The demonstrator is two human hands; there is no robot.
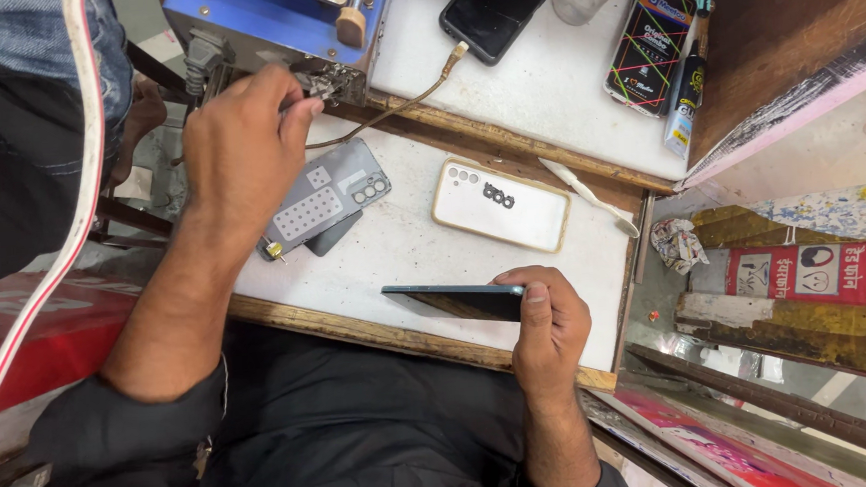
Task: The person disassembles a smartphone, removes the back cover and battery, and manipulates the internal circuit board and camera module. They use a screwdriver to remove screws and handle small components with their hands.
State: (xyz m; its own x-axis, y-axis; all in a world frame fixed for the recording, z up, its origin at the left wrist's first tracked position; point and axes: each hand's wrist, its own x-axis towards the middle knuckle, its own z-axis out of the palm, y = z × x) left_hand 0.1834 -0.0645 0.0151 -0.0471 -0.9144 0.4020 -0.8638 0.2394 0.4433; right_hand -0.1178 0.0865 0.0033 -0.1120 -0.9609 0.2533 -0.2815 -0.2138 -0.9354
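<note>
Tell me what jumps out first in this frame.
The right hand pinches a dark phone edge-on over the near edge of the white bench. The left hand reaches up to a blue machine at the far left, its fingers at the machine's front edge. Between the hands lie a grey back cover and a white phone, camera side up.

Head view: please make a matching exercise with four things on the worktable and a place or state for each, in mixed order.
Things:
1. dark phone
2. white phone
3. grey back cover
4. black phone

Places or states:
A. lies back up, mid-table
B. lies on the upper shelf
C. held on edge by the right hand
D. lies just below the left hand

Pairs: 1-C, 2-A, 3-D, 4-B
</note>
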